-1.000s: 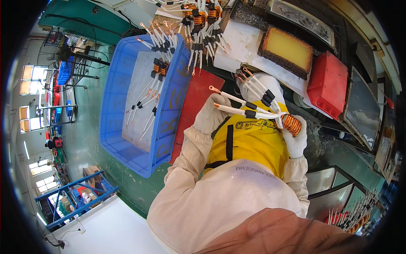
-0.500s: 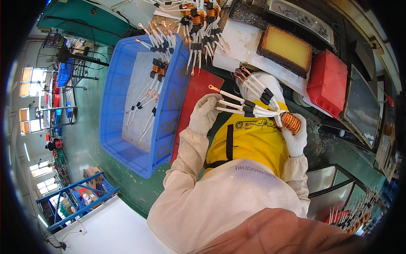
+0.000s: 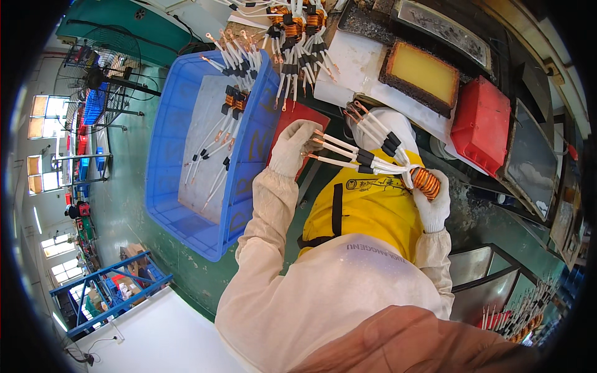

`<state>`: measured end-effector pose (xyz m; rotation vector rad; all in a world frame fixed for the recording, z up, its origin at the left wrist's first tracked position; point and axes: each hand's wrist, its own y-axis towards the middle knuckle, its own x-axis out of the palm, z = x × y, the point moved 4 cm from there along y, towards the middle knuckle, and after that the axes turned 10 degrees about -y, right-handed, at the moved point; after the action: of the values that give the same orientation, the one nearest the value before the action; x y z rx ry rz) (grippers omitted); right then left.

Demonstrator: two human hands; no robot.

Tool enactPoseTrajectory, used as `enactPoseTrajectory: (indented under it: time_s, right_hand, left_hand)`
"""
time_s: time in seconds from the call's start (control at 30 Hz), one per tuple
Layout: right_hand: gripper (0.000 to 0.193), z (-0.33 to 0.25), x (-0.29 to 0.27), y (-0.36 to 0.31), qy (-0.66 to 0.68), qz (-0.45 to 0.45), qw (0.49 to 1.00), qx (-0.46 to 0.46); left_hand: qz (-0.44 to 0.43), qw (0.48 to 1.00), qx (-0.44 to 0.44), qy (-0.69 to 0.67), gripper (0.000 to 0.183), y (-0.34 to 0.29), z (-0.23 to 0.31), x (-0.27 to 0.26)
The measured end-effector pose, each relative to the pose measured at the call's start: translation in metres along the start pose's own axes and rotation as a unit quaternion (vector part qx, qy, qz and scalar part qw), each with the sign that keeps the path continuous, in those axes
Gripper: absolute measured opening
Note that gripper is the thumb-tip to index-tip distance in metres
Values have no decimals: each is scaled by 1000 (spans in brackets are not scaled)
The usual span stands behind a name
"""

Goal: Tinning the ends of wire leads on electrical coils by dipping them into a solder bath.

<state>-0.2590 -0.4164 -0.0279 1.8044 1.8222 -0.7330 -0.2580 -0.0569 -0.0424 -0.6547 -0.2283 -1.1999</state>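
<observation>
A copper-wound ring coil [image 3: 426, 184] lies in my gloved right hand [image 3: 436, 205], whose fingers are closed round its outer side. White-sleeved leads [image 3: 346, 152] with black bands run from the coil toward the left, in front of a yellow apron. My gloved left hand [image 3: 295, 148] pinches some of these leads near their copper ends. At least one lower lead end shows below the fingers; the upper tips are partly hidden by the glove. More white leads [image 3: 375, 128] with copper ring terminals fan upward from the same coil area.
On the left stands a blue bin [image 3: 231, 180] with coils and leads inside. A pile of coils [image 3: 292, 46] lies at the far side. Beyond my hands are a yellow-filled block tray [image 3: 421, 76] and a red bin [image 3: 481, 127]. A metal-framed box [image 3: 485, 273] stands lower right.
My left hand has shifted slightly up and left, and its fingers now cover the upper lead's ring terminal, which stuck out free before. The right hand stays on the coil.
</observation>
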Motion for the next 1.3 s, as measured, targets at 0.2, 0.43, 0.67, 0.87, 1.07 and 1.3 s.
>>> enactPoseTrajectory:
  time_s: [0.2,0.43,0.67,0.87,1.07,1.3]
  right_hand:
    - [47,-3,-1,-1,-6,19,1000,-15]
    - [48,-1,-17,11,71,12,997,-2]
    - [53,-37,-69,21,112,36,993,-15]
    - [53,-62,-81,14,94,44,991,-85]
    - [46,-103,-118,-15,-30,257,918,-300]
    - [37,-13,-25,-53,347,-102,927,-94]
  left_hand:
    - [-7,999,8,-53,23,1,-2,3]
    - [-9,995,25,-99,34,7,-7,-2]
    - [-247,953,-66,163,40,-14,-62,121]
    - [-299,900,-196,250,42,-29,-107,198]
    - [-354,931,-47,75,34,12,-145,196]
    - [-343,883,-188,-260,51,19,-105,228]
